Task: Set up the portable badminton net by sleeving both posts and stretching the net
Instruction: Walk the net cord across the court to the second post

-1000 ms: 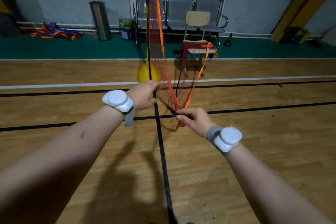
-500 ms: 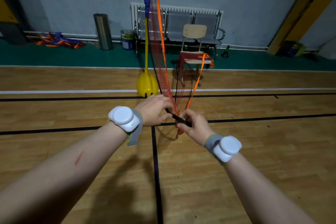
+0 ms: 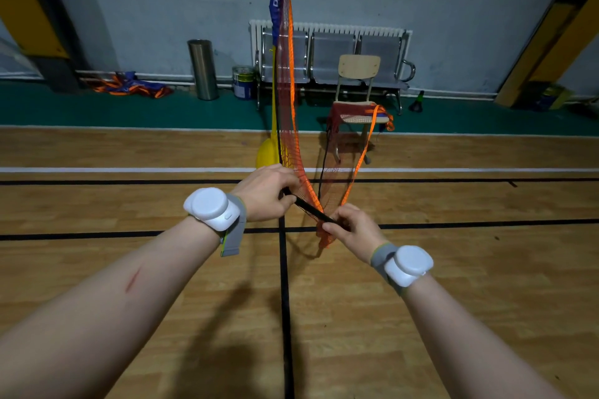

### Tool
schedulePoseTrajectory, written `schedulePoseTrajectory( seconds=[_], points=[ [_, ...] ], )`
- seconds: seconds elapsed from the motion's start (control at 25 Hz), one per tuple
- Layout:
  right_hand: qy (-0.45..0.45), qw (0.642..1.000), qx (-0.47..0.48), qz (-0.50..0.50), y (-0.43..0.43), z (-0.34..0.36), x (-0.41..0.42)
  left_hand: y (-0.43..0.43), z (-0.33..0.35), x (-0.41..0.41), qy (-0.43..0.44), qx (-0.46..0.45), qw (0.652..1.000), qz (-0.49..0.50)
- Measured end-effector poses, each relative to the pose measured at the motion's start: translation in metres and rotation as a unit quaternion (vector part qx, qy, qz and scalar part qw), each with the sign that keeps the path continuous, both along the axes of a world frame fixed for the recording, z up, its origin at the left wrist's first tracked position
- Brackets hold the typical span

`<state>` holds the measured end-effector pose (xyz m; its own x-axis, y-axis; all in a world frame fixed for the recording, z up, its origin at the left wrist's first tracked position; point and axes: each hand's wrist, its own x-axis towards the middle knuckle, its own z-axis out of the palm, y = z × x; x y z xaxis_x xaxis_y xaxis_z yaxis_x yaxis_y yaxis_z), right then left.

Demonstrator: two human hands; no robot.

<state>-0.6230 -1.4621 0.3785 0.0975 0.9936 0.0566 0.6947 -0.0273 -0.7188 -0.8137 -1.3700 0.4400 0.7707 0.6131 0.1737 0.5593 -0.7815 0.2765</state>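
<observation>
two hands gripped one thin black post: my left hand (image 3: 270, 193) and right hand (image 3: 351, 225), inside the orange mesh net (image 3: 293, 152).

Wooden floor (image 3: 453, 317): yellow post base (image 3: 266, 155), chair (image 3: 358, 87)

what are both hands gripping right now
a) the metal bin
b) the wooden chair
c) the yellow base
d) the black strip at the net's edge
d: the left hand and the right hand each grip one end of the black strip, with the orange net bunched along it.
</observation>
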Motion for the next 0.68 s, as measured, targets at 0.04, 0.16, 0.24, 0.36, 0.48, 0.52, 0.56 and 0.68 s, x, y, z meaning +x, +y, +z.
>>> schedulePoseTrajectory(
  seconds=[0.04, 0.16, 0.24, 0.36, 0.48, 0.52, 0.56, 0.68],
  points=[
    [-0.005, 1.000, 0.007, -0.003, -0.001, 0.000, 0.002, 0.000, 0.001, 0.001, -0.001, -0.002, 1.000, 0.005],
    [-0.002, 1.000, 0.026, -0.004, -0.002, 0.001, 0.006, 0.000, 0.002, 0.001, -0.006, -0.009, 1.000, 0.015],
    [0.001, 1.000, 0.009, 0.001, -0.004, 0.000, 0.009, 0.000, 0.004, -0.001, -0.013, -0.012, 1.000, 0.024],
    [0.041, 0.999, -0.020, -0.010, -0.009, -0.007, 0.016, 0.005, 0.005, -0.006, -0.010, -0.012, 0.999, 0.044],
    [0.096, 0.995, -0.011, -0.019, -0.015, -0.008, 0.017, 0.005, -0.001, -0.007, 0.003, -0.012, 0.999, 0.049],
    [0.105, 0.994, -0.004, -0.013, -0.016, -0.006, 0.017, 0.005, -0.003, -0.006, 0.001, -0.016, 0.998, 0.053],
    [0.109, 0.994, 0.003, -0.008, -0.016, -0.004, 0.017, 0.006, -0.004, -0.004, -0.001, -0.019, 0.998, 0.057],
    [0.120, 0.993, 0.007, 0.003, -0.020, 0.003, 0.018, 0.007, -0.006, 0.000, 0.010, -0.030, 0.997, 0.066]
  ],
)
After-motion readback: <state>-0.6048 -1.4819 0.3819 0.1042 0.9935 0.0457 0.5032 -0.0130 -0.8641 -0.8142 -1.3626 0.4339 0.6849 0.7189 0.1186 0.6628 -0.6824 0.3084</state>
